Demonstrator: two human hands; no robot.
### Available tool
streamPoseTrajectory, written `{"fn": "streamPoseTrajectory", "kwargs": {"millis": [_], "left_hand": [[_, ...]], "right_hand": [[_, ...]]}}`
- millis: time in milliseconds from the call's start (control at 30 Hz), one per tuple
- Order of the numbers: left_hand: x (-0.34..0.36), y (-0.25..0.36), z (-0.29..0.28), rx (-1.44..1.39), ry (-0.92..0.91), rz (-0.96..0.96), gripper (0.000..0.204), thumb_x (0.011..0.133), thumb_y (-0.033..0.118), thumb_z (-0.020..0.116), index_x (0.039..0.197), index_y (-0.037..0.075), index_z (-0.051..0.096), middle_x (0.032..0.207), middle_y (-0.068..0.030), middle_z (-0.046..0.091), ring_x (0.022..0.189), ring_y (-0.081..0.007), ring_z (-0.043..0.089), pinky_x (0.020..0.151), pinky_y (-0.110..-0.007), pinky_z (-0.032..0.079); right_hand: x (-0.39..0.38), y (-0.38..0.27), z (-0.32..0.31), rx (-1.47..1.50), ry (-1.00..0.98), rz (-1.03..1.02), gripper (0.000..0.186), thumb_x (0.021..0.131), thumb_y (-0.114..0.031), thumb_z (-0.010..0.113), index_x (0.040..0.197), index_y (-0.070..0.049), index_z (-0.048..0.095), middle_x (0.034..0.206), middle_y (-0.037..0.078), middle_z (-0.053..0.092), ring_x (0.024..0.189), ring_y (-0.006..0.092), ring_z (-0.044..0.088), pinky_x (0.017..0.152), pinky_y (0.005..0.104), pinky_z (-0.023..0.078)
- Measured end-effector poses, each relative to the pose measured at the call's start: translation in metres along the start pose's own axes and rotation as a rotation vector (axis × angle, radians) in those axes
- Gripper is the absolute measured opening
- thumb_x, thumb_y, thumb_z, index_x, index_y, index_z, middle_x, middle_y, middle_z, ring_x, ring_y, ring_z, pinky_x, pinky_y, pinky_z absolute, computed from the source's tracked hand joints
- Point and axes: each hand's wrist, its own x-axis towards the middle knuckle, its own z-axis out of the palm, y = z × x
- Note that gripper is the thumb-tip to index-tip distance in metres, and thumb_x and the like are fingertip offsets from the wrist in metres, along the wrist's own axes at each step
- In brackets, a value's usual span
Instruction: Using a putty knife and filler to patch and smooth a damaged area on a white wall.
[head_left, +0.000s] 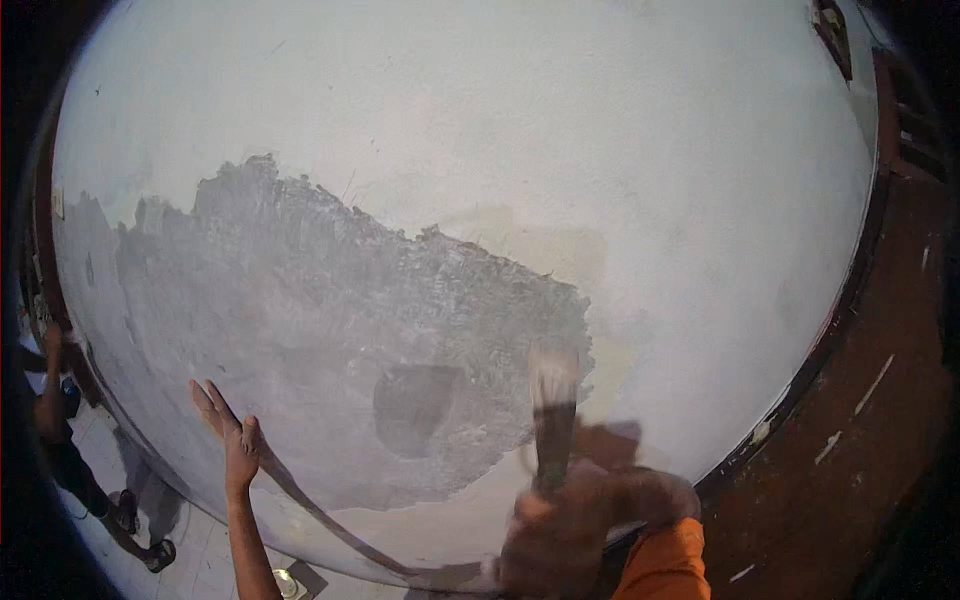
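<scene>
A white wall (700,200) fills most of the view, with a large, ragged-edged grey patch (300,300) across its lower left and middle. My right hand (565,515), smeared by motion, grips a paintbrush (554,420). Pale bristles point up against the right end of the grey patch; whether they touch the wall I cannot tell. My left hand (235,440) is raised before the patch's lower left, fingers stretched out and nothing in it. Its contact with the wall is unclear. A darker square-like area (415,410) shows on the patch between my hands.
At the far left stands another person (75,450) in dark clothes and sandals, on pale floor tiles (195,555). A small pale object (290,585) lies near my left forearm. A reddish-brown surface (850,440) with white marks runs along the right, beyond the wall's dark edge.
</scene>
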Motion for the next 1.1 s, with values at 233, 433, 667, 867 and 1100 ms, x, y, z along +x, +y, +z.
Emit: {"fn": "streamPoseTrajectory", "kwargs": {"millis": [233, 433, 667, 867, 1100], "left_hand": [[-0.015, -0.009, -0.014, 0.094, -0.016, -0.065, 0.087, 0.098, 0.064, 0.036, 0.159, 0.013, 0.001, 0.164, -0.0162, -0.012, 0.151, -0.0368, -0.013, 0.118, -0.058, -0.003], [-0.011, -0.007, -0.004, 0.029, 0.003, 0.005, 0.085, 0.099, 0.061, 0.037, 0.159, 0.011, 0.001, 0.164, -0.0162, -0.013, 0.151, -0.0361, -0.013, 0.118, -0.056, -0.003], [-0.006, -0.006, -0.004, 0.051, -0.01, 0.015, 0.086, 0.099, 0.061, 0.038, 0.159, 0.01, 0.001, 0.164, -0.0167, -0.012, 0.151, -0.0349, -0.013, 0.118, -0.056, -0.002], [-0.01, -0.013, -0.003, 0.042, -0.015, 0.018, 0.087, 0.099, 0.063, 0.036, 0.159, 0.011, 0.001, 0.164, -0.0173, -0.011, 0.151, -0.037, -0.012, 0.118, -0.057, -0.001], [-0.008, -0.012, 0.0, 0.046, -0.012, 0.016, 0.086, 0.099, 0.062, 0.037, 0.159, 0.011, 0.001, 0.164, -0.0182, -0.011, 0.151, -0.0373, -0.012, 0.119, -0.056, -0.001]], "right_hand": [[-0.01, 0.002, 0.016, 0.013, -0.02, 0.022, 0.025, 0.096, -0.02, 0.057, 0.072, -0.011, 0.061, 0.066, 0.001, 0.05, 0.053, 0.0166, 0.047, 0.052, 0.0317, 0.041], [-0.019, 0.01, 0.018, -0.038, -0.062, 0.075, 0.021, 0.081, -0.02, 0.064, 0.087, -0.001, 0.058, 0.064, -0.001, 0.045, 0.059, 0.0157, 0.051, 0.058, 0.0311, 0.041], [-0.014, 0.025, 0.016, -0.047, -0.207, 0.017, 0.004, 0.074, -0.004, 0.061, 0.071, -0.005, 0.059, 0.058, -0.003, 0.04, 0.054, 0.0113, 0.049, 0.054, 0.028, 0.044], [-0.014, -0.02, 0.022, -0.017, -0.06, -0.12, 0.015, 0.073, -0.01, 0.061, 0.068, -0.01, 0.047, 0.064, -0.003, 0.044, 0.06, 0.0138, 0.053, 0.052, 0.0319, 0.046], [-0.016, 0.017, 0.015, -0.115, -0.036, -0.038, 0.017, 0.075, -0.02, 0.064, 0.069, -0.01, 0.051, 0.061, 0.0, 0.046, 0.057, 0.0176, 0.053, 0.056, 0.0319, 0.047]]}}
